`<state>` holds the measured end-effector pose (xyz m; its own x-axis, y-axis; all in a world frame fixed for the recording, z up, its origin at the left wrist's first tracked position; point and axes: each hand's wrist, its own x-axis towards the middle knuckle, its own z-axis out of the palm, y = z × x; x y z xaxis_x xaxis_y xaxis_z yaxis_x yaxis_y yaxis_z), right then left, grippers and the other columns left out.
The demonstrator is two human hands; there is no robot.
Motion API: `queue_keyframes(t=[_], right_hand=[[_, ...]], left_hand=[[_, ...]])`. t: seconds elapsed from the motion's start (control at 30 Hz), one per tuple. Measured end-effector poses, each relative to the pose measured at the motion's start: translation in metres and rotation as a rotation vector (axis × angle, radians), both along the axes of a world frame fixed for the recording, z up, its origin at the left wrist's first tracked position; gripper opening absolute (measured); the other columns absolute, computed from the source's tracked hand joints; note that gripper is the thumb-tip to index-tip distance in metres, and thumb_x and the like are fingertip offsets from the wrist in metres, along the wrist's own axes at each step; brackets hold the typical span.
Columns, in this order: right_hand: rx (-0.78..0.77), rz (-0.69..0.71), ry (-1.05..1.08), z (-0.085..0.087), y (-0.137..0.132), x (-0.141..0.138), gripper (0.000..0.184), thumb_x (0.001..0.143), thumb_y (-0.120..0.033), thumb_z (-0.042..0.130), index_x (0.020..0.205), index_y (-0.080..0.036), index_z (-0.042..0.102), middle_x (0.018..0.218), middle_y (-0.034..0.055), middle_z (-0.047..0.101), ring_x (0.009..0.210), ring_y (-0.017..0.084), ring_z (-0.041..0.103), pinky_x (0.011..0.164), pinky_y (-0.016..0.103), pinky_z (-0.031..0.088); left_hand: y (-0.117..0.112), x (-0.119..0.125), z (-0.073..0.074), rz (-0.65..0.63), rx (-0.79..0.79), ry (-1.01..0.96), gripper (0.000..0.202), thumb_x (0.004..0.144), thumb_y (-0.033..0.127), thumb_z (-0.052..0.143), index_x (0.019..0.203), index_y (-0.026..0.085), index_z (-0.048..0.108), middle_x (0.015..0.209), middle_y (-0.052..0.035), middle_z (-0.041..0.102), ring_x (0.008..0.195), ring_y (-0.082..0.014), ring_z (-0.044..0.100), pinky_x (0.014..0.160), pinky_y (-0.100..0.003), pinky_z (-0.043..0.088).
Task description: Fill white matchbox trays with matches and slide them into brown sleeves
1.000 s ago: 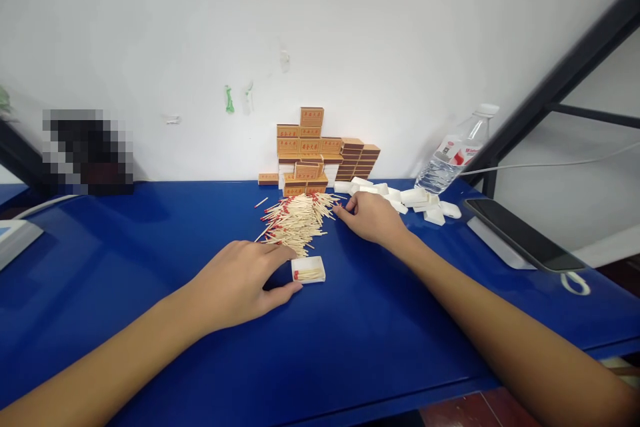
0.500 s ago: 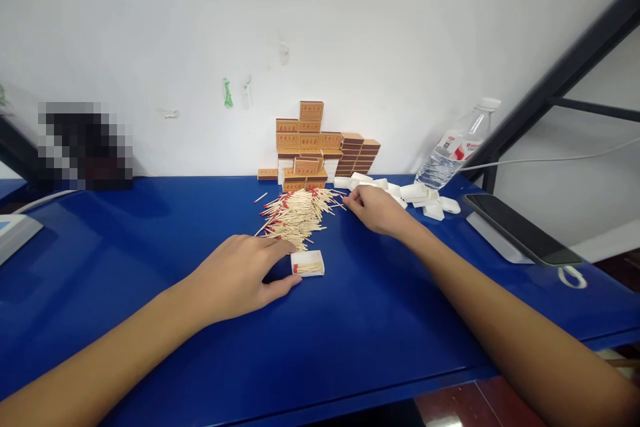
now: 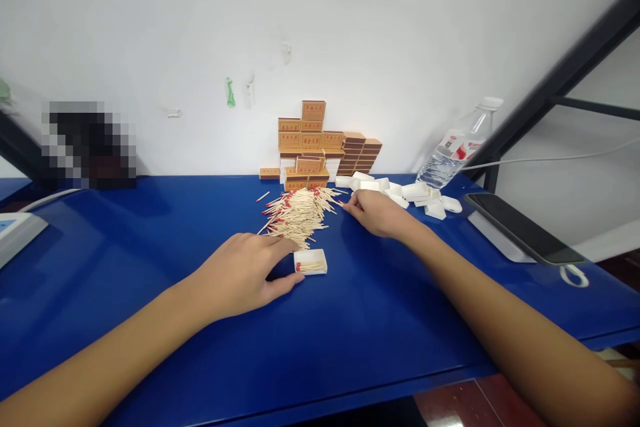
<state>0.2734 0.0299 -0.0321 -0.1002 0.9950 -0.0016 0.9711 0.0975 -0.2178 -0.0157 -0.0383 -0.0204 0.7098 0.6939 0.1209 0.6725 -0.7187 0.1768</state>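
My left hand [image 3: 249, 275] rests on the table, its thumb and fingers closed on the left end of a small white matchbox tray [image 3: 319, 255]. A few red-tipped matches [image 3: 311, 267] lie side by side in that tray. Just behind it spreads a loose heap of matches [image 3: 300, 213], their red heads pointing mostly left and back. At the heap's right edge my right hand [image 3: 373, 213] has thumb and fingertips pinched on a match [image 3: 341, 203], whose red head shows by the fingers.
Orange matchboxes [image 3: 311, 140] are stacked against the wall behind the heap. Empty white trays [image 3: 415, 191] lie jumbled right of it, by a leaning water bottle [image 3: 447, 153]. A phone [image 3: 523, 227] rests farther right on the blue table [image 3: 350, 360]. One stray match [image 3: 263, 197] lies left.
My right hand has come slightly nearer to me at the heap's edge. My left hand keeps its hold on the tray. The whole view has shifted a little.
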Motion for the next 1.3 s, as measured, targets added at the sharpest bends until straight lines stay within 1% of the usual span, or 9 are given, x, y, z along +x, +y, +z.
queue_keyframes(t=[0.27,0.4,0.47,0.57,0.7,0.83,1.03,1.2,1.3], right_hand=[[0.032,0.01,-0.017,0.012,-0.004,0.014,0.024,0.106,-0.03,0.048,0.09,-0.018,0.061,0.099,0.0141,0.073,0.087,0.024,0.065,0.07,0.031,0.038],[0.038,0.203,0.078,0.021,-0.014,0.012,0.021,0.106,-0.031,0.047,0.093,-0.019,0.058,0.1,0.0112,0.071,0.087,0.022,0.062,0.075,0.031,0.041],[0.053,0.298,0.143,0.024,-0.023,0.007,0.022,0.106,-0.035,0.046,0.095,-0.02,0.057,0.098,0.0096,0.069,0.085,0.022,0.06,0.075,0.031,0.042],[0.07,0.408,0.227,0.028,-0.04,-0.01,0.022,0.106,-0.037,0.045,0.096,-0.021,0.056,0.099,0.0081,0.067,0.084,0.021,0.058,0.075,0.032,0.042],[0.039,0.499,0.303,0.028,-0.063,-0.038,0.018,0.107,-0.034,0.044,0.098,-0.022,0.055,0.1,0.007,0.066,0.083,0.02,0.057,0.073,0.032,0.042],[0.067,0.511,0.259,0.024,-0.072,-0.053,0.016,0.109,-0.031,0.041,0.1,-0.021,0.051,0.104,0.0083,0.064,0.082,0.019,0.057,0.071,0.033,0.041],[0.185,0.508,0.161,0.018,-0.067,-0.047,0.018,0.109,-0.031,0.041,0.099,-0.02,0.051,0.101,0.0081,0.062,0.08,0.02,0.057,0.07,0.033,0.039],[0.231,0.45,0.142,0.017,-0.064,-0.044,0.017,0.108,-0.03,0.042,0.097,-0.021,0.052,0.101,0.0097,0.063,0.08,0.021,0.056,0.067,0.034,0.038],[0.21,0.36,0.31,0.017,-0.064,-0.047,0.02,0.108,-0.033,0.041,0.094,-0.022,0.05,0.097,0.0074,0.062,0.078,0.02,0.054,0.068,0.034,0.039]], left_hand=[[0.0,-0.001,-0.002,0.004,-0.007,-0.005,0.037,0.099,0.046,0.06,0.126,0.022,0.071,0.072,0.0002,0.067,0.059,-0.0172,0.061,0.058,-0.029,0.037],[0.0,-0.002,-0.002,0.002,-0.007,-0.031,0.036,0.098,0.045,0.062,0.123,0.022,0.072,0.069,0.0008,0.065,0.057,-0.0159,0.059,0.057,-0.029,0.036],[0.001,-0.001,-0.003,0.02,-0.014,-0.086,0.041,0.096,0.051,0.064,0.124,0.022,0.073,0.067,0.0015,0.063,0.057,-0.0154,0.058,0.056,-0.028,0.036],[0.002,0.001,-0.004,0.091,-0.001,-0.249,0.045,0.096,0.058,0.063,0.119,0.021,0.074,0.061,0.0038,0.056,0.055,-0.0137,0.054,0.056,-0.027,0.035],[0.0,0.003,-0.005,0.148,0.04,-0.466,0.035,0.096,0.052,0.065,0.1,0.019,0.077,0.055,0.0065,0.045,0.051,-0.01,0.043,0.055,-0.025,0.034],[0.0,0.006,-0.004,0.198,-0.136,-0.597,0.032,0.094,0.048,0.068,0.086,0.018,0.077,0.053,0.0073,0.036,0.05,-0.0087,0.034,0.051,-0.023,0.029],[0.007,0.007,-0.005,0.23,-0.532,-0.639,0.037,0.093,0.051,0.068,0.086,0.017,0.08,0.054,0.0067,0.032,0.05,-0.0084,0.025,0.047,-0.024,0.021],[0.009,0.005,-0.007,0.248,-0.502,-0.637,0.033,0.092,0.048,0.069,0.082,0.018,0.079,0.052,0.0066,0.032,0.049,-0.0083,0.025,0.046,-0.023,0.019],[0.01,0.005,-0.008,0.261,-0.469,-0.671,0.035,0.092,0.049,0.069,0.082,0.018,0.078,0.053,0.0054,0.039,0.049,-0.0085,0.028,0.047,-0.024,0.02]])
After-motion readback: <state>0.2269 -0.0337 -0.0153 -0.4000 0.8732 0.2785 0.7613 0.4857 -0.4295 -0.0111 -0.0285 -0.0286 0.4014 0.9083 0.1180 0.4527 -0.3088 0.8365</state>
